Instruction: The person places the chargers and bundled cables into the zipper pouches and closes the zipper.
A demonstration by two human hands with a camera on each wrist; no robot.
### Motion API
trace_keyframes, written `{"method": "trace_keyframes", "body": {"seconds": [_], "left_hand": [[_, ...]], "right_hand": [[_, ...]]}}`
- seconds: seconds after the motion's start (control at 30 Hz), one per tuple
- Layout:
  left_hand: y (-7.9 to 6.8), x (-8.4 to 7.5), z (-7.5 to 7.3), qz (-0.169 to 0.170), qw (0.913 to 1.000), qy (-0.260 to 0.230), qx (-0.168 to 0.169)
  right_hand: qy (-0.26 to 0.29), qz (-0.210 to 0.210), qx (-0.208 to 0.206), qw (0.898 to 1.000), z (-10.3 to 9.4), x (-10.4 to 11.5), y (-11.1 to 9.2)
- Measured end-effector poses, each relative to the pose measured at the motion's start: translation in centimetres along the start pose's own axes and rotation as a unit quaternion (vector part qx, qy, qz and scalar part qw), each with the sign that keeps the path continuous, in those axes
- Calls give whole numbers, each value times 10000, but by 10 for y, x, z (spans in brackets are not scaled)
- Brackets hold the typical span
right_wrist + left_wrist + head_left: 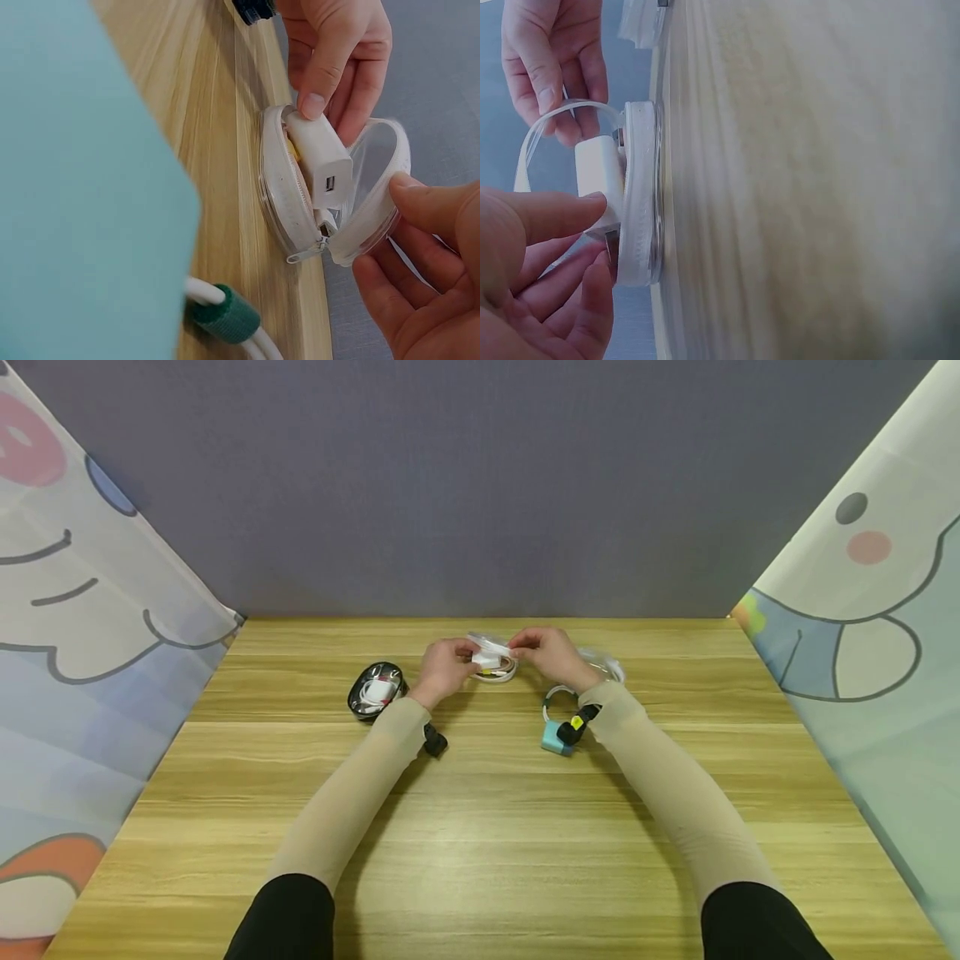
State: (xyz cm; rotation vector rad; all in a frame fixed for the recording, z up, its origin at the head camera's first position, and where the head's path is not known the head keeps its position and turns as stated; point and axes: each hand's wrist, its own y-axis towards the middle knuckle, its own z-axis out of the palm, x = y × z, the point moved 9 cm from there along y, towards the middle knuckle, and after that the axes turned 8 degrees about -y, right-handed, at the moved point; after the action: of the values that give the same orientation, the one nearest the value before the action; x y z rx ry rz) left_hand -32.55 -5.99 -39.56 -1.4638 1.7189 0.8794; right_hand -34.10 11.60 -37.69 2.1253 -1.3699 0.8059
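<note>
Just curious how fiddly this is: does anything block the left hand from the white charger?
Nothing visible: the left hand pinches the white charger directly, and the right hand holds the lid of the clear case open beside it.

The table (487, 843) carries, from its middle: black case (352, 701), ten o'clock; clear pouch (280, 180), twelve; clear bundle (613, 668), one; blue block (553, 739), two.
</note>
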Motion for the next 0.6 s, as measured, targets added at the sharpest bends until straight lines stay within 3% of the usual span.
{"method": "trace_keyframes", "body": {"seconds": [0.13,0.33,0.6], "left_hand": [[1,-2,-5,66,9998,13,-177],[0,4,-13,-139,9993,17,-347],[0,9,-13,-322,9988,-356,12]], "right_hand": [[-28,47,-17,10000,-2,1,0],[-44,42,36,10000,-1,2,-1],[-133,-139,181,9997,4,6,0]]}}
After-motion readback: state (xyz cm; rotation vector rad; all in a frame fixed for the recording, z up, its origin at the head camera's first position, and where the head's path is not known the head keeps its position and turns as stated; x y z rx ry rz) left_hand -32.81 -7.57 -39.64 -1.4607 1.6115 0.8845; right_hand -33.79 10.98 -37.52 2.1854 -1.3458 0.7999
